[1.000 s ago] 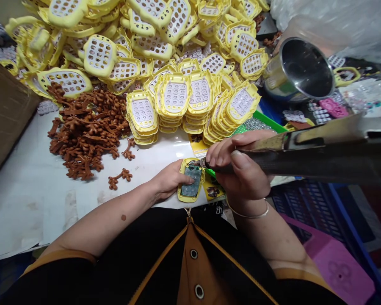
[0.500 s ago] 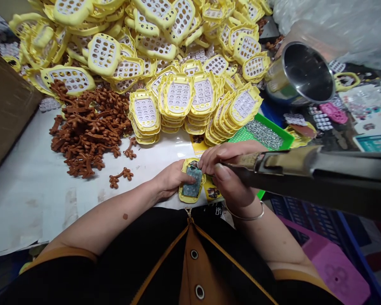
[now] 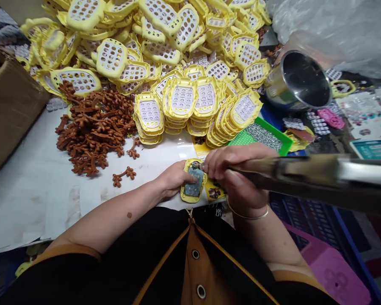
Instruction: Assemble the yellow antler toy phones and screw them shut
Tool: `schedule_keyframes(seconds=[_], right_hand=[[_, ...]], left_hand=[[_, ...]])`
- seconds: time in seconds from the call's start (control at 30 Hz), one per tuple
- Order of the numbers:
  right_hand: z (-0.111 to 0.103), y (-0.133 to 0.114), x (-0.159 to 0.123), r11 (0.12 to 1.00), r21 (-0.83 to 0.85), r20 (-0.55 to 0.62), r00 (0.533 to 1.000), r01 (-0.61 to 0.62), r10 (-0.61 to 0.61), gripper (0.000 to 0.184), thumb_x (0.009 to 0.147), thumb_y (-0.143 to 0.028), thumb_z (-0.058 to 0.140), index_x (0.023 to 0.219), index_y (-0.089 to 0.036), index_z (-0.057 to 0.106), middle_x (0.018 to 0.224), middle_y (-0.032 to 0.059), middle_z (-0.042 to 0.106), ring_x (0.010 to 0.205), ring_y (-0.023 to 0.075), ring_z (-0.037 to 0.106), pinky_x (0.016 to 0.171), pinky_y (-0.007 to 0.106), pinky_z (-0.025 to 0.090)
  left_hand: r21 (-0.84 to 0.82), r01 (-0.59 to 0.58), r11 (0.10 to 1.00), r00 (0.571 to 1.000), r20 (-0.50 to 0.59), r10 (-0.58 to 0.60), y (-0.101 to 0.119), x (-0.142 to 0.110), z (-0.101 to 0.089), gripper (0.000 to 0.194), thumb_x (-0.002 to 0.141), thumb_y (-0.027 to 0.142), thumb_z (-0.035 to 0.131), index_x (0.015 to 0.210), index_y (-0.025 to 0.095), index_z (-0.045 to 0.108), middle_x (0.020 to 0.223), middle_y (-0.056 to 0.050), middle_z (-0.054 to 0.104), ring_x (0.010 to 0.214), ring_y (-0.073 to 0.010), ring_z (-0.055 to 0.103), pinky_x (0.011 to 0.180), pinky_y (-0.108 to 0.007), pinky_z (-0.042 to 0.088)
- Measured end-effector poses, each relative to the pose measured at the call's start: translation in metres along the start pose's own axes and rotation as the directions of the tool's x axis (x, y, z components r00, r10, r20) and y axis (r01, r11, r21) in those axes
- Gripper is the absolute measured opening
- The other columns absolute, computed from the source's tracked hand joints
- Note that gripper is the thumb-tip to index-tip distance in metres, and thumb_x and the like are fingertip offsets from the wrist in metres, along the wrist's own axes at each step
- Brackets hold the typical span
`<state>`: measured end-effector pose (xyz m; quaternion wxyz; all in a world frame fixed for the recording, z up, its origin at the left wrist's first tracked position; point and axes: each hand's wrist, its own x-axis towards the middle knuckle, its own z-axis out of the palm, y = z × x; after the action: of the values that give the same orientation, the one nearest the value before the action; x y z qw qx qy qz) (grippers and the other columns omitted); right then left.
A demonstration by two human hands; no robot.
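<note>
My left hand (image 3: 177,178) grips a yellow toy phone shell (image 3: 186,197) at the table's front edge, its thumb lying on the dark green circuit board (image 3: 193,186) inside. Wrapped round the front of a long, dark electric screwdriver (image 3: 292,173) is my right hand (image 3: 238,173). The driver's metal tip points left and meets the upper part of the shell; whether a screw sits under it is too small to tell. Just beyond my hands stand stacks of yellow shells (image 3: 181,99) with white keypads. A green tray (image 3: 285,146) of small silver screws (image 3: 263,136) lies past my right hand.
Brown branch-shaped plastic pieces (image 3: 95,127) are heaped on the left, with a few loose ones nearer me. Behind lies a big pile of yellow shells (image 3: 111,57). A cardboard box (image 3: 12,106) stands far left, a steel pot (image 3: 300,80) at right.
The screwdriver and my right hand shifted slightly over the shell, its rear end dipping and rising again. My left hand keeps its hold. The whole view has drifted a little.
</note>
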<state>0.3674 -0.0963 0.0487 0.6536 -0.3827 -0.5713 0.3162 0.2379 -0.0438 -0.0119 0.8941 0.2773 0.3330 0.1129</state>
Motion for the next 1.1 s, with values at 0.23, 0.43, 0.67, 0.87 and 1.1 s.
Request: schedule_keyframes(seconds=[0.23,0.43,0.67,0.87,1.1], right_hand=[[-0.042,-0.01,0.005,0.986,-0.139,-0.268,0.955,0.095,-0.13,0.014,0.079,-0.035,0.068,0.082,-0.026,0.057,0.055,-0.0049,0.051,0.047,0.0131,0.052,0.047,0.031,0.046],[-0.067,0.021,-0.002,0.959,-0.266,-0.406,0.891,0.097,-0.202,0.017,0.077,-0.041,0.067,0.084,-0.029,0.057,0.051,-0.0074,0.046,0.041,0.0112,0.047,0.042,0.029,0.042],[-0.069,0.04,-0.003,0.979,-0.199,-0.424,0.898,0.038,-0.121,0.015,0.078,-0.037,0.068,0.088,-0.028,0.061,0.054,-0.0065,0.049,0.043,0.0111,0.05,0.043,0.029,0.044],[-0.07,0.043,-0.006,0.983,-0.179,-0.401,0.909,0.048,-0.118,0.014,0.08,-0.036,0.068,0.09,-0.029,0.063,0.055,-0.006,0.051,0.045,0.0121,0.051,0.044,0.029,0.044],[-0.071,0.043,-0.004,0.979,-0.202,-0.374,0.925,-0.006,-0.071,0.015,0.081,-0.037,0.067,0.091,-0.028,0.061,0.057,-0.0062,0.052,0.046,0.012,0.051,0.046,0.029,0.044]], left_hand=[[-0.005,0.071,0.997,0.997,-0.026,-0.071,0.005,-0.002,0.0,0.045,0.052,-0.003,0.065,0.094,0.012,0.064,0.083,-0.007,0.072,0.073,-0.0206,0.067,0.076,-0.037,0.053],[0.031,0.073,0.997,0.997,-0.032,-0.072,0.007,-0.001,0.0,0.045,0.054,-0.002,0.066,0.097,0.012,0.063,0.086,-0.009,0.073,0.072,-0.0199,0.068,0.072,-0.034,0.055],[0.044,0.083,0.996,0.996,-0.045,-0.081,0.008,-0.002,-0.001,0.043,0.056,-0.001,0.069,0.096,0.013,0.063,0.089,-0.009,0.073,0.075,-0.0205,0.069,0.073,-0.034,0.056],[0.04,0.094,0.995,0.995,-0.046,-0.092,0.009,-0.002,-0.001,0.046,0.057,-0.001,0.069,0.1,0.012,0.061,0.09,-0.009,0.073,0.075,-0.0199,0.069,0.071,-0.033,0.056],[0.021,0.071,0.997,0.997,-0.037,-0.07,0.01,-0.002,-0.001,0.046,0.057,0.0,0.069,0.1,0.012,0.06,0.09,-0.01,0.073,0.077,-0.0203,0.069,0.076,-0.035,0.056]])
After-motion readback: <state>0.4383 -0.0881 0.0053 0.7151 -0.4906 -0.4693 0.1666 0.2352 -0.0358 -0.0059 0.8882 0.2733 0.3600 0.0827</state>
